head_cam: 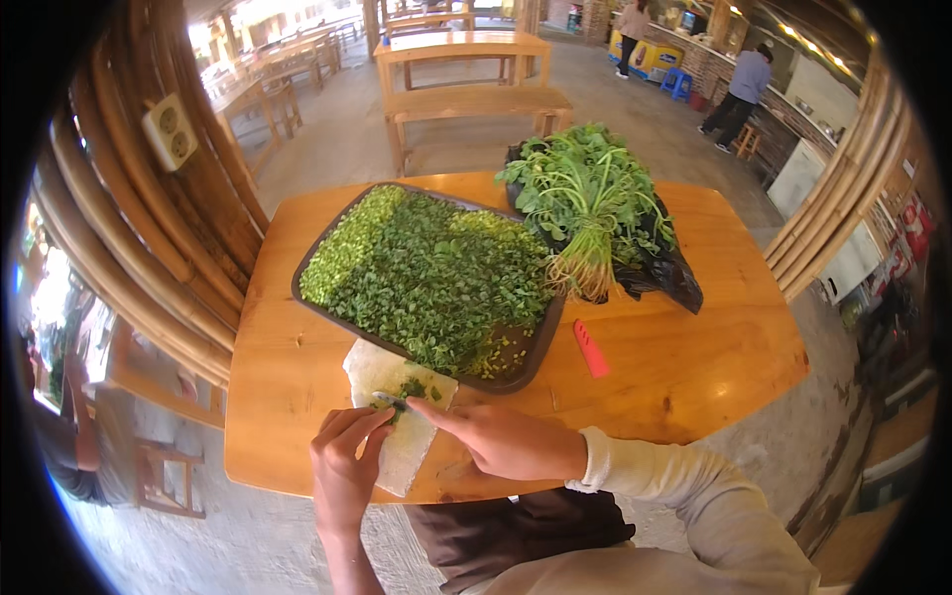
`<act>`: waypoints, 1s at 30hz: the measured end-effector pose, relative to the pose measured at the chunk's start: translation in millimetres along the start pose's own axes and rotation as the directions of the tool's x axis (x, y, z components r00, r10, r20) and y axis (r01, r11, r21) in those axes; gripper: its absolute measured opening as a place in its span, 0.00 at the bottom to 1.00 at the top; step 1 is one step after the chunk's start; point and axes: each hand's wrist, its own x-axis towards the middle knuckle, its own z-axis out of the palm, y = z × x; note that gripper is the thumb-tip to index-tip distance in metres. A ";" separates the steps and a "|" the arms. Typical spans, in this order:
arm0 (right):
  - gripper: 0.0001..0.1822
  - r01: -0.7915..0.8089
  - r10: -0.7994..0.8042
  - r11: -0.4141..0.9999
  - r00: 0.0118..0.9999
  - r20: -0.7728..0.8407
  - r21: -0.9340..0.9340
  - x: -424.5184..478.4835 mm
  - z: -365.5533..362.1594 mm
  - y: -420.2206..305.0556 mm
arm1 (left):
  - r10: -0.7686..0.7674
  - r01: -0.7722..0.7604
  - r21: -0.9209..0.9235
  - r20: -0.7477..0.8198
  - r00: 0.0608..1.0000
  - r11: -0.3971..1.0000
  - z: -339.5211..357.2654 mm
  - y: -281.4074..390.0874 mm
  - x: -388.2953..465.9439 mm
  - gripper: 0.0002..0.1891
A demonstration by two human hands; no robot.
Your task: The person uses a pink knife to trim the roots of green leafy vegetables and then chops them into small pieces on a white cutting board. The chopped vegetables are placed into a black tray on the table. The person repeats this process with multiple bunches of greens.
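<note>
My right hand (498,440) is closed round a small knife (390,399), its blade pointing left over the pale cutting board (404,454) at the table's near edge. My left hand (351,448) pinches green leaves (393,418) against the board, its fingertips close to the blade. A few chopped leaves (413,387) lie just beyond the blade. Beyond the board, a dark rectangular tray (547,349) holds chopped green leaves and light green stem pieces. To its right, a bunch of leafy greens (587,201) with its stems towards me rests on a black plastic bag (673,275).
A pink blade sheath (591,348) lies on the wooden table (669,372), right of the tray. Bamboo poles and a wall socket (170,132) stand at the left. Benches and tables are beyond. Two people stand near a counter at the back right; another person sits at the far left.
</note>
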 end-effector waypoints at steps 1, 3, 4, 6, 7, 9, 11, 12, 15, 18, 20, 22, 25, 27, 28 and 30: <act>0.51 -0.023 0.024 1.000 1.000 0.021 -0.008 1.7 -1.6 -3.3 | 0.023 -0.023 -0.007 0.024 0.999 1.000 -4.0 -5.6 3.1 0.14; 0.52 0.002 -0.002 1.000 1.000 0.008 -0.025 7.5 2.7 -0.9 | 0.067 -0.067 0.001 0.039 0.997 0.998 -6.9 -13.1 8.0 0.14; 0.52 0.034 -0.035 0.999 0.999 -0.029 -0.029 5.8 10.3 7.5 | 0.089 -0.089 0.004 0.045 0.995 0.996 -4.4 -12.7 9.8 0.14; 0.53 0.051 -0.053 0.998 0.997 -0.048 -0.036 2.6 9.9 9.5 | 0.093 -0.094 0.020 0.040 0.995 0.995 -0.3 -9.5 13.1 0.13; 0.53 0.036 -0.038 0.999 0.999 -0.031 -0.036 2.3 5.2 4.0 | 0.075 -0.076 0.033 0.030 0.997 0.997 1.5 -6.9 14.1 0.12; 0.53 0.025 -0.025 0.999 1.000 -0.015 -0.023 1.7 1.8 1.4 | 0.054 -0.053 0.058 -0.019 0.998 0.997 6.9 -2.8 14.3 0.11; 0.53 0.030 -0.030 1.000 0.999 -0.018 0.004 0.7 2.9 3.2 | 0.051 -0.043 0.083 -0.096 0.994 0.996 16.0 -0.5 12.4 0.11; 0.53 0.036 -0.037 0.999 0.999 -0.030 -0.007 0.5 5.2 4.4 | -0.016 0.023 0.052 -0.129 0.992 0.998 20.0 2.1 10.1 0.10; 0.52 0.059 -0.061 0.998 0.996 -0.071 -0.033 -1.5 13.7 6.3 | -0.150 0.154 0.002 -0.203 0.968 0.988 29.1 7.0 3.8 0.10; 0.49 0.109 -0.120 0.991 0.983 -0.139 -0.083 -7.1 23.3 6.4 | -0.143 0.160 0.050 -0.241 0.960 0.986 33.9 8.2 -0.3 0.08; 0.50 0.160 -0.194 0.972 0.960 -0.204 -0.172 -11.4 29.4 7.5 | -0.133 0.154 0.065 -0.255 0.958 0.986 35.9 9.6 -3.2 0.08; 0.50 0.110 -0.129 0.982 0.984 -0.122 -0.153 -14.5 24.6 -1.6 | -0.112 0.139 0.073 -0.293 0.949 0.988 36.5 7.4 -8.2 0.08; 0.51 0.113 -0.138 0.979 0.980 -0.143 -0.169 -17.4 22.9 -9.4 | -0.105 0.141 0.085 -0.337 0.936 0.986 38.8 9.7 -13.1 0.08; 0.51 0.115 -0.147 0.974 0.976 -0.159 -0.196 -19.8 25.4 -8.8 | -0.112 0.150 0.085 -0.348 0.931 0.985 42.1 10.1 -13.6 0.08; 0.51 0.102 -0.134 0.973 0.980 -0.145 -0.208 -22.1 27.6 -7.9 | -0.117 0.154 0.080 -0.346 0.931 0.985 43.7 8.1 -12.5 0.08; 0.51 0.078 -0.100 0.978 0.989 -0.107 -0.196 -26.1 31.3 -7.0 | -0.125 0.160 0.077 -0.341 0.932 0.984 47.9 4.4 -10.5 0.08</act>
